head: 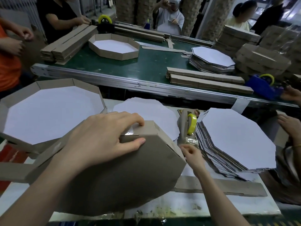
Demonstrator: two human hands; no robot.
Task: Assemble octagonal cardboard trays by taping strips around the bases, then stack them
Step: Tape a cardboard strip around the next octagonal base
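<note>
A brown octagonal tray (pixel 130 173) stands tilted on the white table, its brown underside toward me. My left hand (pixel 104 137) grips its top edge, fingers curled over the side strip (pixel 146 129) where clear tape shines. My right hand (pixel 192 154) pinches the tape end at the cardboard-covered dispenser (pixel 187 126) with its yellow roll. A loose part of the strip (pixel 14 172) trails off to the left. A finished tray (pixel 48 111) with a white inside lies at left. White-faced octagonal bases lie in a stack (pixel 236 137) at right, and several more bases (pixel 146 111) sit behind the tray.
A flat strip (pixel 228 186) lies along the table's front right. Beyond runs a green conveyor (pixel 146 66) carrying a tray (pixel 114 46), strip bundles (pixel 208 79) and a base stack (pixel 213 59). Other people's hands work at right (pixel 290 126), near a blue dispenser (pixel 263 87).
</note>
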